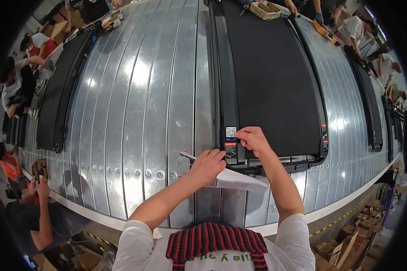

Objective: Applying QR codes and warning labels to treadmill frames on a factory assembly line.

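Observation:
A black treadmill (275, 86) lies flat on the metal slatted conveyor table, its near end in front of me. On its left side rail sits a black-and-white code label (231, 132), above a red-and-black label (230, 149). My right hand (254, 139) is closed in a pinch at the right edge of the code label. Beside the rail's near corner, my left hand (207, 165) is closed around a white sheet (241, 180). That sheet sticks out below the hand and toward the right, under the treadmill's near end. My left fingertips reach close to the red-and-black label.
More black treadmills lie at the left (59, 95) and right (366, 99). A basket (265, 10) rests on the far end of my treadmill. Several people work around the table; one forearm (44, 212) is near at left. Cardboard boxes (348, 235) are heaped at lower right.

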`<state>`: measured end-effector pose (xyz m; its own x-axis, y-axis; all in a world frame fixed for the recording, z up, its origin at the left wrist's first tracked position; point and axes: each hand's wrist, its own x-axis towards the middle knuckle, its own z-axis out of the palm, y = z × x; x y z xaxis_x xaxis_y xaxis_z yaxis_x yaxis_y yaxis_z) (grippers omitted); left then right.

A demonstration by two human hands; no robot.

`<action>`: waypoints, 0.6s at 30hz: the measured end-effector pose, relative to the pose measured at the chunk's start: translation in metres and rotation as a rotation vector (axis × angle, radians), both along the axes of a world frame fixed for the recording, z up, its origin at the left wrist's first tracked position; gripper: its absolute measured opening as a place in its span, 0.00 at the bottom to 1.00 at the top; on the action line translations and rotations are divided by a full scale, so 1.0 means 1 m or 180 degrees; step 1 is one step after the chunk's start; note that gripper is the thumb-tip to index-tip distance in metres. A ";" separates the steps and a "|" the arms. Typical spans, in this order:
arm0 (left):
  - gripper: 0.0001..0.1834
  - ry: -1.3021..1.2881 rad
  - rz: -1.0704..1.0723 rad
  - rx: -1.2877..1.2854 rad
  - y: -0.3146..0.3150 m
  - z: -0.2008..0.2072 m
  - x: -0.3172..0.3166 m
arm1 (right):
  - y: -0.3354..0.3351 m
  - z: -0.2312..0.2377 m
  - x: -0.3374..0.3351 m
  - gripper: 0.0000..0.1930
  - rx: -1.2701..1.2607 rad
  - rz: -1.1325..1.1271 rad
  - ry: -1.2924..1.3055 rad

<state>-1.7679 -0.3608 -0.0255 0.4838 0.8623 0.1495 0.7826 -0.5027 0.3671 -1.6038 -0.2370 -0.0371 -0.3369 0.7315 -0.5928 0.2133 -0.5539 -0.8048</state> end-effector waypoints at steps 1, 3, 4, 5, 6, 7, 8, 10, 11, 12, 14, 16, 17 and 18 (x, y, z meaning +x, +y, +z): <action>0.06 0.0006 0.0013 -0.0035 0.000 -0.002 -0.001 | 0.001 -0.002 0.000 0.05 0.0005 0.0007 0.0004; 0.06 0.0019 0.0017 -0.0063 0.000 -0.004 -0.002 | 0.003 -0.004 -0.002 0.05 0.0006 0.0007 0.0008; 0.06 0.0034 0.0025 -0.0085 0.000 -0.006 -0.002 | 0.004 -0.002 -0.002 0.05 -0.0019 0.0047 -0.0068; 0.06 0.0032 0.0022 -0.0089 0.000 -0.007 -0.003 | 0.004 -0.001 -0.003 0.05 -0.0043 0.0090 -0.0142; 0.06 0.0041 0.0022 -0.0116 0.001 -0.008 -0.004 | 0.005 -0.002 -0.004 0.05 -0.0047 0.0086 -0.0144; 0.06 0.0050 0.0021 -0.0143 0.001 -0.008 -0.005 | 0.005 -0.002 -0.004 0.05 -0.0063 0.0104 -0.0144; 0.06 0.0047 0.0016 -0.0144 0.001 -0.009 -0.005 | 0.005 -0.002 -0.004 0.05 -0.0078 0.0122 -0.0144; 0.06 0.0062 0.0028 -0.0250 0.001 -0.009 -0.007 | 0.006 -0.001 -0.005 0.05 -0.0078 0.0113 -0.0163; 0.06 0.0060 0.0023 -0.0252 0.000 -0.010 -0.008 | 0.005 -0.001 -0.006 0.05 -0.0079 0.0111 -0.0178; 0.06 0.0075 0.0031 -0.0258 0.000 -0.011 -0.009 | 0.005 -0.001 -0.007 0.05 -0.0081 0.0105 -0.0180; 0.06 0.0089 0.0035 -0.0267 -0.001 -0.011 -0.011 | 0.004 -0.001 -0.008 0.05 0.0001 0.0095 -0.0307; 0.06 0.0068 0.0044 -0.0295 -0.001 -0.010 -0.014 | 0.003 0.000 -0.009 0.05 0.0004 0.0057 -0.0305; 0.06 0.0068 0.0038 -0.0296 -0.001 -0.010 -0.014 | 0.003 0.001 -0.009 0.05 0.0013 0.0022 -0.0306; 0.06 0.0064 0.0042 -0.0249 -0.001 -0.010 -0.015 | 0.002 0.001 -0.009 0.05 0.0013 0.0016 -0.0306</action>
<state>-1.7831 -0.3618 -0.0359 0.4745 0.8773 0.0717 0.7967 -0.4627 0.3889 -1.6132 -0.2346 -0.0364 -0.2824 0.7323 -0.6196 0.2924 -0.5495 -0.7827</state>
